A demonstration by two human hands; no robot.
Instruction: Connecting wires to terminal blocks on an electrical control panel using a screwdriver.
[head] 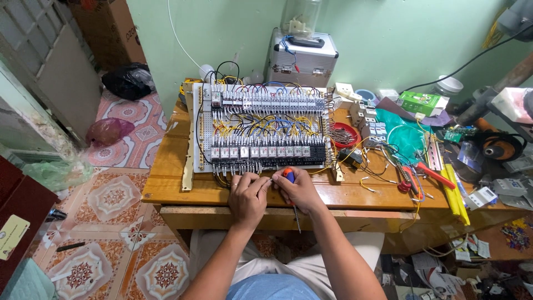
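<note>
Right hand (301, 189) is wrapped around a screwdriver (290, 179) with a red and blue handle. The handle end sits up by the bottom row of the wiring board (261, 129), and a thin dark shaft sticks out below the hand, over the table edge. Left hand (248, 195) is right beside it, fingers pinched on what looks like a thin wire end (268, 180), too small to be sure. Both hands rest at the front of the wooden table (183, 191), just under the board's black terminal row. Further right: a red bowl (345, 135), red-handled pliers (428, 173), loose yellow wires. A silver case (302, 60) stands behind the board against the green wall.
</note>
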